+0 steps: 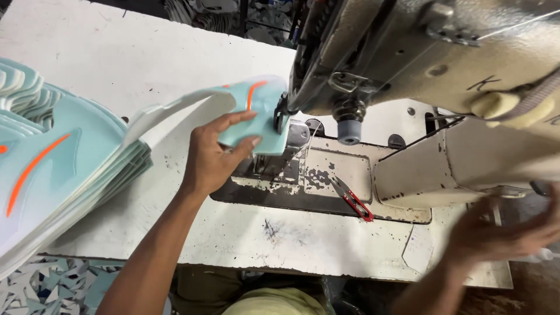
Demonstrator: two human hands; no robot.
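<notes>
The head view looks down on an industrial sewing machine standing on a worn white surface. The left hand holds a pale mint shoe upper piece with an orange stripe, its grip pinching the piece between the thumb beneath and the fingers laid over the top. The piece's right edge sits at the presser foot, right where the needle area lies, while its long white tail curves away to the left, above the surface. Whether stitching runs along that edge cannot be told from here.

The right hand is blurred at the lower right, near the machine's base and the edge of the surface; its fingers look loosely spread and appear to hold nothing, though the blur makes that uncertain.

A red-handled thread snipper lies untouched on the chipped metal bed plate, apart from both hands. At the far left a tall stack of matching mint uppers rests on the surface, well apart from the machine. Cut scraps litter the floor below.

Judging by this, the work stands at one piece positioned under the foot, with a large stack lying by; which of those are sewn cannot be told.
</notes>
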